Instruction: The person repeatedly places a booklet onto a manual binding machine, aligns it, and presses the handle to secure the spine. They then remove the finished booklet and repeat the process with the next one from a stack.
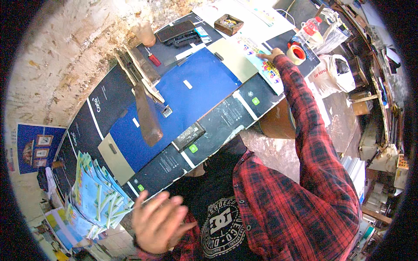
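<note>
My right hand (273,55) reaches far across the table and rests on a stack of colourful printed sheets (271,71), fingers stretched over them. Nearer my body, my left hand (159,222) is raised off the table, blurred by motion, with its fingers apart and nothing visible in it. Beside it on the left stands a fanned pile of folded light-blue and green printed papers (98,195). Between my hands lies a flat blue board (183,100) with beige end pieces. A wooden tool with a broad brown paddle (147,115) and a metal tip lies across the board.
Along the far side are a phone (176,31), a red lighter (154,59), a cup (146,35) and a small box of bits (228,25). Rolls of tape (297,53) and a red-capped bottle (311,27) stand near my right hand. A white plastic bag (333,76) sits beyond the table's right edge.
</note>
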`<act>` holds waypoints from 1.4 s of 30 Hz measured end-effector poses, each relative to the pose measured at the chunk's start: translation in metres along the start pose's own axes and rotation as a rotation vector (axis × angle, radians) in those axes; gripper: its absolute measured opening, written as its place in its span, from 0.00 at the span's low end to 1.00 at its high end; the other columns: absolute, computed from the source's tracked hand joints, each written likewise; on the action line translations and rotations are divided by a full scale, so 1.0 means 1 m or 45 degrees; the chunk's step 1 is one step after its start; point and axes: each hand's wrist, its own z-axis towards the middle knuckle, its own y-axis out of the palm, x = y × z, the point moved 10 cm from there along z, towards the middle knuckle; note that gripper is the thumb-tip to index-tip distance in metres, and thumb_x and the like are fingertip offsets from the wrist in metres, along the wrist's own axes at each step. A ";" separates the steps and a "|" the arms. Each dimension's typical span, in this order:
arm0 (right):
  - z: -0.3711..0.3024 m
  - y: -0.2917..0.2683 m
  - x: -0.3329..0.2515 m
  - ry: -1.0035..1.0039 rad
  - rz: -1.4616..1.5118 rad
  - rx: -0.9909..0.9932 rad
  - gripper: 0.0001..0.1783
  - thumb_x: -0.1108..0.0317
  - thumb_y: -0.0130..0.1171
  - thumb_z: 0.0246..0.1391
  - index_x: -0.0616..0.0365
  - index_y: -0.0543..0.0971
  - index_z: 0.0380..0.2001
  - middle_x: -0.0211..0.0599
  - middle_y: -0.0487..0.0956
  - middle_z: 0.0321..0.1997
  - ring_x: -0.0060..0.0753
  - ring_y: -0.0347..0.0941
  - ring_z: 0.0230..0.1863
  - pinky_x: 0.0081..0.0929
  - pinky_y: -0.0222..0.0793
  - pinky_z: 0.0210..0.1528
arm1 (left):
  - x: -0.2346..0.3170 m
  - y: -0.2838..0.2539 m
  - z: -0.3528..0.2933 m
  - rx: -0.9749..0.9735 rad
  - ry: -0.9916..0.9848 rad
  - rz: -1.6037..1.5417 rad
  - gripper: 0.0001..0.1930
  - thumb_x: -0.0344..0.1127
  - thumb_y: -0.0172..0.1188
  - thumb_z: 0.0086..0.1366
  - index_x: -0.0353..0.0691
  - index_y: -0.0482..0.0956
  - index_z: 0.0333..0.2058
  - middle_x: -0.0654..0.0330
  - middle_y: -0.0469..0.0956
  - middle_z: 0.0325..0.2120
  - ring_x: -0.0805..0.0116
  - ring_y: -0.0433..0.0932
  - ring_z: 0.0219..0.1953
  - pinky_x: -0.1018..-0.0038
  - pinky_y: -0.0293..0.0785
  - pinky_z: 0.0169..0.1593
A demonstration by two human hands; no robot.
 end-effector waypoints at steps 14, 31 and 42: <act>-0.219 -0.128 -0.097 -0.980 0.513 -0.385 0.19 0.56 0.60 0.58 0.65 0.80 0.30 0.29 0.76 0.23 0.18 0.69 0.28 0.25 0.65 0.31 | -0.078 0.095 0.152 0.812 -0.178 -0.604 0.44 0.49 0.70 0.54 0.30 0.60 0.62 0.41 0.66 0.59 0.45 0.63 0.63 0.55 0.57 0.66; -0.237 0.036 -0.334 -1.509 -0.046 0.119 0.28 0.45 0.65 0.47 0.48 0.80 0.47 0.36 0.76 0.54 0.40 0.69 0.57 0.53 0.59 0.59 | -0.226 0.241 0.030 1.025 -1.367 -1.984 0.20 0.41 0.56 0.70 0.33 0.72 0.54 0.55 0.78 0.49 0.66 0.78 0.48 0.67 0.75 0.54; -0.282 0.077 -0.287 -1.242 0.290 0.420 0.40 0.33 0.50 0.55 0.55 0.73 0.57 0.48 0.68 0.65 0.48 0.59 0.68 0.52 0.48 0.70 | -0.312 0.182 -0.014 0.824 -1.458 -1.810 0.27 0.51 0.47 0.73 0.37 0.65 0.60 0.53 0.76 0.52 0.60 0.77 0.52 0.63 0.75 0.54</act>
